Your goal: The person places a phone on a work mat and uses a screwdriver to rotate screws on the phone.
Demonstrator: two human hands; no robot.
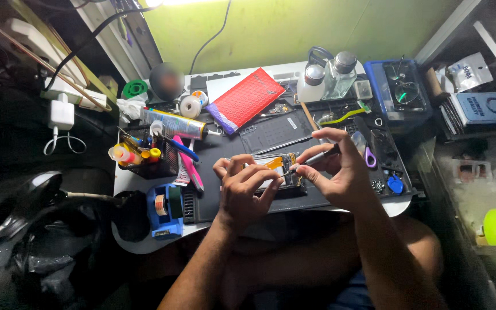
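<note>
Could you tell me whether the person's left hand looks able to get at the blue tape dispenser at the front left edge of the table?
Probably yes. The left hand rests on the opened phone, and the blue tape dispenser sits just to its left with only bare dark work mat between them, nothing standing in the way.

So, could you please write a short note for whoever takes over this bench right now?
Left hand: steadies the opened phone on the dark work mat.
Right hand: holds a thin metal tool, tip at the phone's upper edge.
Done: back is off, insides exposed.
Left: work inside the phone; nothing refitted yet.
Nearby: red padded envelope, glue tube, blue tape dispenser.
</note>
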